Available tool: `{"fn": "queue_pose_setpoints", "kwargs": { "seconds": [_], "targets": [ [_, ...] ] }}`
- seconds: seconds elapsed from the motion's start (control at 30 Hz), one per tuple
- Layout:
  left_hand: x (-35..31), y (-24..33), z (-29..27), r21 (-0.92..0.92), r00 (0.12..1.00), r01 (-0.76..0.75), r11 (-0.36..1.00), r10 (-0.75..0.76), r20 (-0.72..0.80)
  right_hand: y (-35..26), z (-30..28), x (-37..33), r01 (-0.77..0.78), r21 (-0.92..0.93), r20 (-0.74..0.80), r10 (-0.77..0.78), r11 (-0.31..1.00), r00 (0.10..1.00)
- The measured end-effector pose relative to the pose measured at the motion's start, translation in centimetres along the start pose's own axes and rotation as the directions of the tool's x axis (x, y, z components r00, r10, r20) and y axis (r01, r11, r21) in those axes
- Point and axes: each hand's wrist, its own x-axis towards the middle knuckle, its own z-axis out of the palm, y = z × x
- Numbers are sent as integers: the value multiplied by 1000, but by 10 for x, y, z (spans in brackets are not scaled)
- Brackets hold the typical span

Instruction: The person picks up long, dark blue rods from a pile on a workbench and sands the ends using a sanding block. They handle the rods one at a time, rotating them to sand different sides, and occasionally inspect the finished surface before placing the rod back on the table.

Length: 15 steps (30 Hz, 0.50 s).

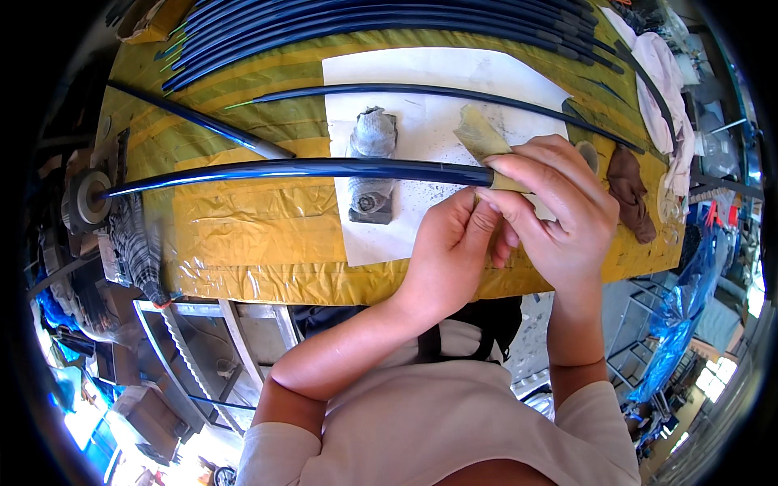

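A long glossy dark-blue rod (300,168) lies across the table, its right end wrapped in a tan strip (509,183), which looks like abrasive paper or tape. My right hand (563,202) is closed round that wrapped end, thumb and fingers pressing on the strip. Just below the rod, my left hand (450,251) is closed in a pinch against the right fingers; what lies between its fingertips is hidden. A loose yellowish piece of paper (480,131) stands up behind the right fingers. Under the rod's middle sits a block wrapped in grey cloth (373,134).
A white sheet (413,69) with dark specks covers part of the yellow-wrapped table (243,235). Another blue rod (421,91) crosses it; a bundle of rods (389,24) lies behind. A round grey holder (85,201) is at the left rod end. A brown cloth (630,194) lies right.
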Motion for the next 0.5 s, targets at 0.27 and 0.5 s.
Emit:
{"fn": "queue_pose_setpoints", "kwargs": {
  "seconds": [0.27, 0.5],
  "targets": [
    [2, -3, 2, -21, 1000, 23, 1000, -23, -17, 2, 1, -2, -66, 35, 5, 66, 997, 998],
    [9, -5, 9, -87, 997, 75, 993, -77, -16, 9, -1, -6, -84, 12, -21, 84, 996, 996]
  ]
}}
